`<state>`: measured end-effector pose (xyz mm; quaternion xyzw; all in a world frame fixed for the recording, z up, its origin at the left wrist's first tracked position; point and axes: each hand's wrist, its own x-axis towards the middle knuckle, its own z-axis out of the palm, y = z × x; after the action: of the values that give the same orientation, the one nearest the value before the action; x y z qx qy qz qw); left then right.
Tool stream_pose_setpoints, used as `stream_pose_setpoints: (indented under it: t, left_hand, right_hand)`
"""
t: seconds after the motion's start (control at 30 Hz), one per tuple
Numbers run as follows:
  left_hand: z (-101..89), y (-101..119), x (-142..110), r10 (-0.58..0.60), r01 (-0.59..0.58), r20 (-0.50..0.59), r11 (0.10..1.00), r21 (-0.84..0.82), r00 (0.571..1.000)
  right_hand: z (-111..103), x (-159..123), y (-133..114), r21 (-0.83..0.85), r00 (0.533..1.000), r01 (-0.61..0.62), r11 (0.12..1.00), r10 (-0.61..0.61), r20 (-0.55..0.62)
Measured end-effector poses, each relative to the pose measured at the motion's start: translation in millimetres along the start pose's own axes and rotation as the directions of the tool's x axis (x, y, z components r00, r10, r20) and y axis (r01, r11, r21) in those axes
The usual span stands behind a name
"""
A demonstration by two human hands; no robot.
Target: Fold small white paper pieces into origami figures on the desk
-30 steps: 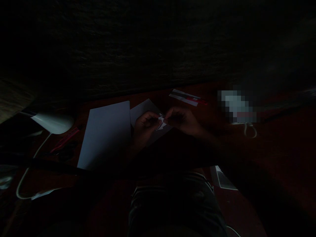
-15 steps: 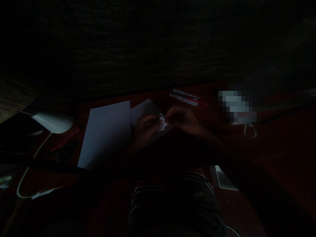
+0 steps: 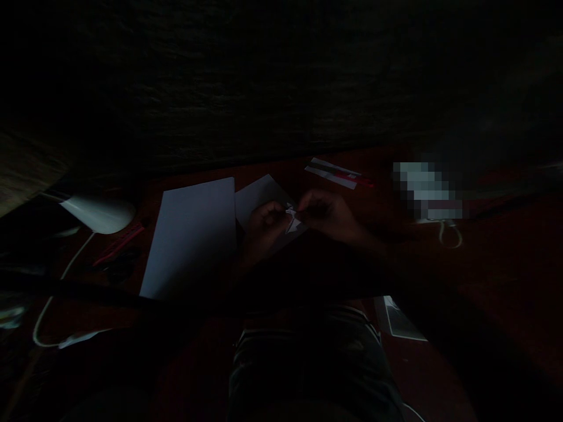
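Two hands meet near the centre of the frame, and through this dim head view I see a small folded paper piece (image 3: 294, 225) between them. My left hand (image 3: 266, 225) has its fingers curled, thumb closed on the piece's left side. My right hand (image 3: 328, 217) pinches at its upper right, fingertips nearly together; the exact contact is too dark for me to tell.

Under and behind them, a loose sheet (image 3: 263, 190) lies at a slant on the reddish worktop (image 3: 382, 205). Left of it, I see a large white sheet (image 3: 193, 228). Above and right of my hands, a red-handled tool (image 3: 358, 179) lies across a paper strip (image 3: 347, 183). At the left of the frame, a white cone-shaped object (image 3: 103, 215) sits near a pink-red item (image 3: 118, 243), with a pale cable (image 3: 70, 264) curving below. A pixelated patch hides something at the right.
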<state>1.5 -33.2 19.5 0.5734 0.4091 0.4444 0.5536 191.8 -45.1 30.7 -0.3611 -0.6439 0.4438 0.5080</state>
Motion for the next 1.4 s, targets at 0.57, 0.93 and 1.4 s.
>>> stream_pose_setpoints:
  t: [0.57, 0.93, 1.4]
  left_hand:
    - [2.5, 7.7, -3.5, -0.022, 0.023, 0.063, 1.0, -0.015, 0.998]
    - [0.6, 8.0, -2.5, 0.024, -0.021, 0.062, 0.999, -0.042, 0.998]
    - [4.5, 9.0, -6.7, -0.089, 0.095, 0.158, 0.995, -0.03, 0.983]
  right_hand:
    - [-1.3, 1.2, 0.7, 0.023, 1.0, 0.009, 1.0, -0.009, 0.023]
    - [1.0, 0.5, 3.0, 0.003, 0.999, 0.018, 1.0, -0.019, 0.037]
    - [-7.3, 7.1, 4.9, 0.113, 0.997, 0.001, 0.994, 0.008, -0.078]
